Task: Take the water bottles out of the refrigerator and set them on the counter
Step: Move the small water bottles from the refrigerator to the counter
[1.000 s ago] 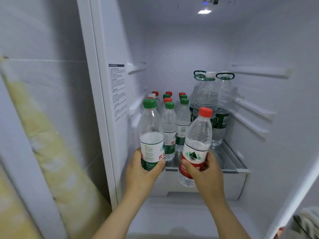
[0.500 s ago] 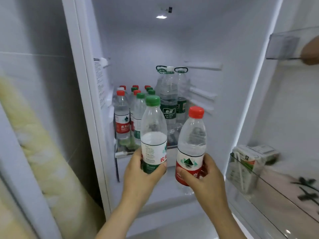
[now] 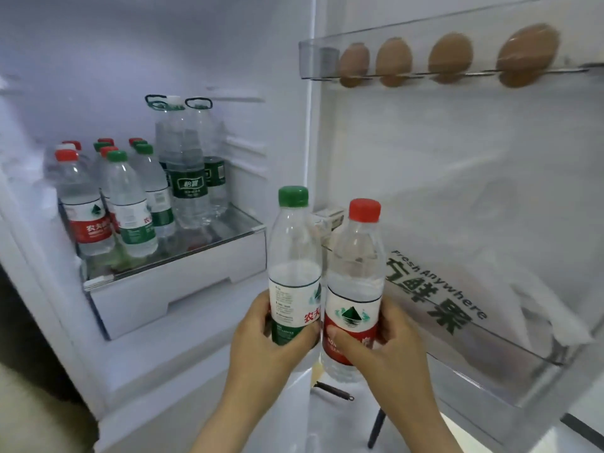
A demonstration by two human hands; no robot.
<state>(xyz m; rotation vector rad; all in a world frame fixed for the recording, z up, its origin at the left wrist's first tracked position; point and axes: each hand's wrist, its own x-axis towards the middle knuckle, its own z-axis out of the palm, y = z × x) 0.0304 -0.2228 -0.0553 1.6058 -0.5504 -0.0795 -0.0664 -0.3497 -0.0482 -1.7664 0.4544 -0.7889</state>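
Nearest: left hand (image 3: pixel 261 348) curled around the lower label of the green-capped bottle (image 3: pixel 294 256); right hand (image 3: pixel 389 351) curled likewise around the red-capped bottle (image 3: pixel 358 266). Both bottles were clear plastic, upright, touching side by side, and held out in front of the open refrigerator (image 3: pixel 287 93). One label was green and white, the other red and white with a mountain logo. Farther left, the glass shelf (image 3: pixel 196 253) carried small bottles (image 3: pixel 124 204) and handled jugs (image 3: pixel 186 165). Far right, the door rack (image 3: pixel 313 60) held brown eggs (image 3: pixel 451 58).
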